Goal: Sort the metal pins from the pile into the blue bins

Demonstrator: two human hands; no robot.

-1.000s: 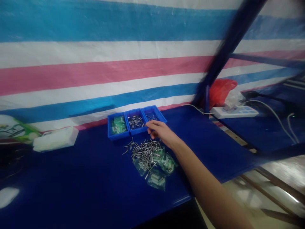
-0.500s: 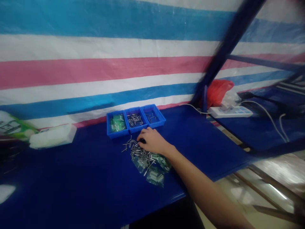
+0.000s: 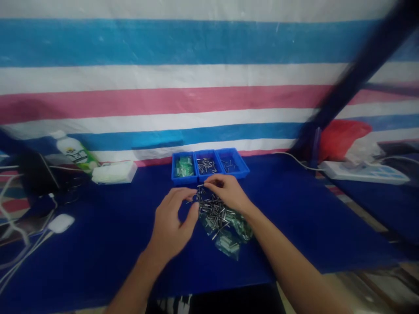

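A loose heap of thin, nail-like metal pins lies on the dark blue tabletop, partly over green-tinted plastic bags with more metal pieces inside. At the heap's left edge is my left hand, thumb and fingers apart, with a few pins near its fingertips. My right hand reaches over the heap's far side, thumb and forefinger pinched by a small pin. Just beyond stand three joined blue trays: the left one holds green bags, the middle many pins, the right only several.
Farther left are a white tissue pack, a white and green bottle and a white charger with cables. To the right, a power strip lies by a red bag. Behind hangs a striped sheet.
My left hand has come into view beside the heap. My right hand stays over the heap's far side, its fingers now pinched. The view has swung left.
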